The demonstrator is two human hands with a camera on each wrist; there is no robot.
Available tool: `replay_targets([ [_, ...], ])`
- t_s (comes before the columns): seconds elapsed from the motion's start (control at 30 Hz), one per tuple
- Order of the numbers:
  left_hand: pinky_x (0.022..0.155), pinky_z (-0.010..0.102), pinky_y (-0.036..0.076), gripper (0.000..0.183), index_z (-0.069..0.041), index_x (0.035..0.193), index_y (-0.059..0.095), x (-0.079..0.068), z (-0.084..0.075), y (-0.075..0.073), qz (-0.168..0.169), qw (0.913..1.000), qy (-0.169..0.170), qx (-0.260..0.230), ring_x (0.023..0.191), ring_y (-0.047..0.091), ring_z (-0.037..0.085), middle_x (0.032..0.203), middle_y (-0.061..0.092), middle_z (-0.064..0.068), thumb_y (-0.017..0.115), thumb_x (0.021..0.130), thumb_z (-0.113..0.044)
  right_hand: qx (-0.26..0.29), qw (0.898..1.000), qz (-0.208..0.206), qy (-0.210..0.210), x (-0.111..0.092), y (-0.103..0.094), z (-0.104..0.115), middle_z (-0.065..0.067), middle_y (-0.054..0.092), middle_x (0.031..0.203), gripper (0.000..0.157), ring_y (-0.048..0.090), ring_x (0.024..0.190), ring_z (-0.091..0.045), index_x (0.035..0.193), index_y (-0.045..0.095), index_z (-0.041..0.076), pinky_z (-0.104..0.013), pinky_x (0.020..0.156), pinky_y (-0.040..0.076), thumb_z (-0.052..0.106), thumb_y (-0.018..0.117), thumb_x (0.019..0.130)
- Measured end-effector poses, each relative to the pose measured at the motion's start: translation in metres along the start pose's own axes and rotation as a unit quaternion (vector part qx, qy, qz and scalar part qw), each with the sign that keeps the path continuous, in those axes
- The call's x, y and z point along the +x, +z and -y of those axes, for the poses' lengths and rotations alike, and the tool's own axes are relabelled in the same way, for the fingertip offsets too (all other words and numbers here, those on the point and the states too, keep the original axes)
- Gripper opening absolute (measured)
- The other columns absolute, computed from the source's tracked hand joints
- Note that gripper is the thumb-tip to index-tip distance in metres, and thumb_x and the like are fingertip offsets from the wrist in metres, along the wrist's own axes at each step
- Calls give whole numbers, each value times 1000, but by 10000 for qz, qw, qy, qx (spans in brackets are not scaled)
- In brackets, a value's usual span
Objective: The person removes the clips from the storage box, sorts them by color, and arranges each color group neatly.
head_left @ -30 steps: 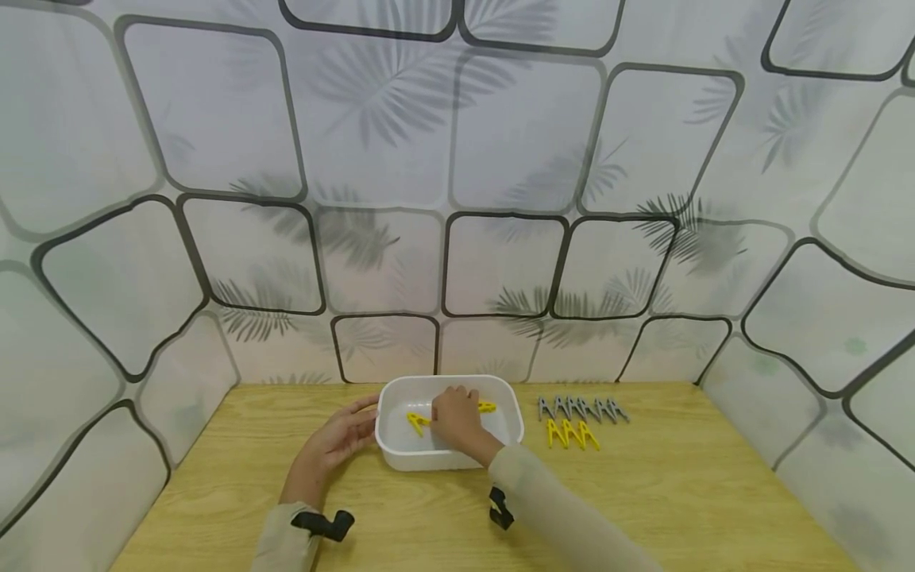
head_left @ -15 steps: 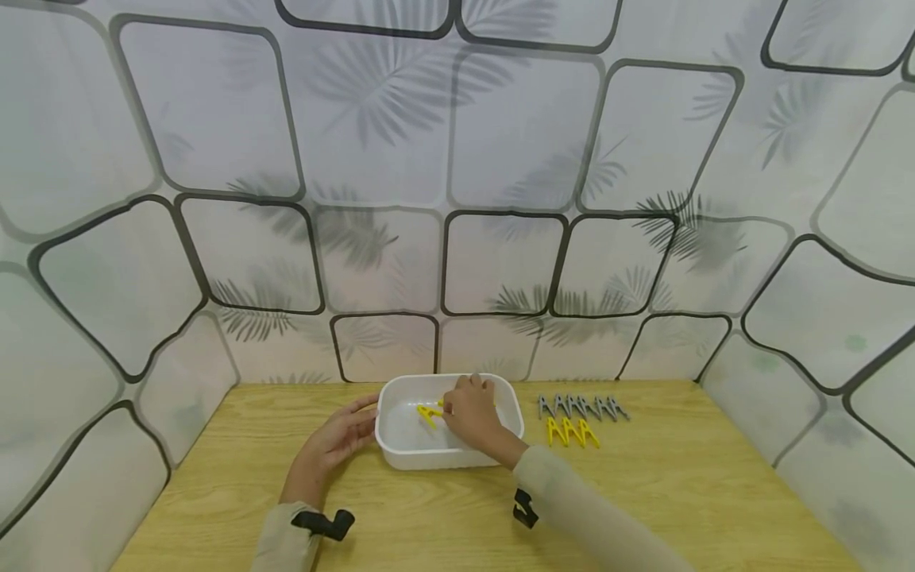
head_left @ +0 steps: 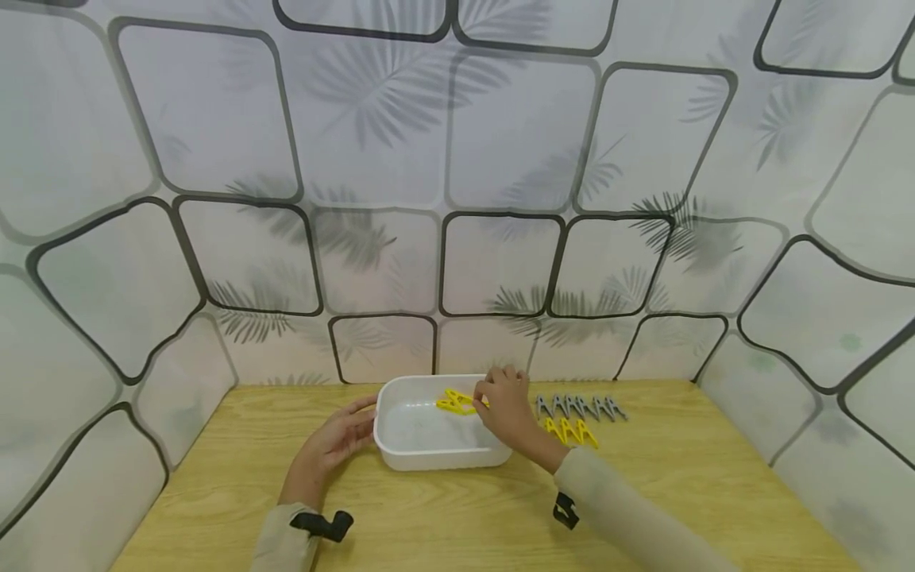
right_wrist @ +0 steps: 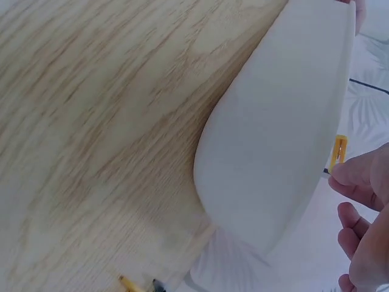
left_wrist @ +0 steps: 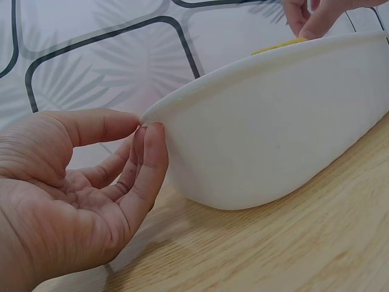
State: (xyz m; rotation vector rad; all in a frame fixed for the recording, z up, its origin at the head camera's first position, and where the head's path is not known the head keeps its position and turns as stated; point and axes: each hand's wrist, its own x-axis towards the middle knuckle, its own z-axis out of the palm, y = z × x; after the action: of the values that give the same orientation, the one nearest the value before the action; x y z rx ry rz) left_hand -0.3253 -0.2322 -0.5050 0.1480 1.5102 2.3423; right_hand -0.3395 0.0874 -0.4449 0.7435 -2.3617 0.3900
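Observation:
A white plastic tub point(head_left: 443, 459) sits on the table. At its left end my left hand point(head_left: 341, 435) holds the rim, thumb and fingertips meeting at the lip in the left wrist view. My right hand point(head_left: 506, 403) is over the tub's right end, thumb and index finger pinching a yellow clothespin point(right_wrist: 338, 151) above the rim line in the right wrist view. In the head view yellow clothespins point(head_left: 454, 403) overlap left of the right fingertips, so the held one is hard to separate from its neighbour.
Right of the tub, several grey clothespins point(head_left: 577, 407) stand in a row, with yellow clothespins point(head_left: 570, 432) in front, partly behind the right wrist. The wooden table point(head_left: 429, 524) ends against a patterned backdrop point(head_left: 500, 262) behind and at both sides.
My right hand has moved right across the tub, from its middle to its right end, and the yellow clothespin has shifted right with it. The left hand stays at the rim.

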Motion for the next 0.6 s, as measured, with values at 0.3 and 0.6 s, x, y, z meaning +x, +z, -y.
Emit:
replay_targets([
  [0.3, 82, 21, 58, 33, -11, 140, 49, -1, 0, 1, -58, 9999, -37, -127, 97, 68, 6, 109, 71, -3, 49, 108, -7, 27, 9998, -88, 185, -8, -21, -21, -7, 56, 91, 21, 46, 89, -28, 78, 64, 13, -56, 85, 34, 9, 83, 84],
  [0.6, 81, 20, 58, 38, -8, 146, 44, -2, -2, 2, 46, 9999, 19, -140, 96, 68, 5, 108, 71, -4, 47, 108, -6, -169, 9995, -164, 224, -19, -39, -51, -8, 54, 88, 23, 44, 89, -30, 79, 62, 11, -59, 86, 33, 5, 84, 82],
])
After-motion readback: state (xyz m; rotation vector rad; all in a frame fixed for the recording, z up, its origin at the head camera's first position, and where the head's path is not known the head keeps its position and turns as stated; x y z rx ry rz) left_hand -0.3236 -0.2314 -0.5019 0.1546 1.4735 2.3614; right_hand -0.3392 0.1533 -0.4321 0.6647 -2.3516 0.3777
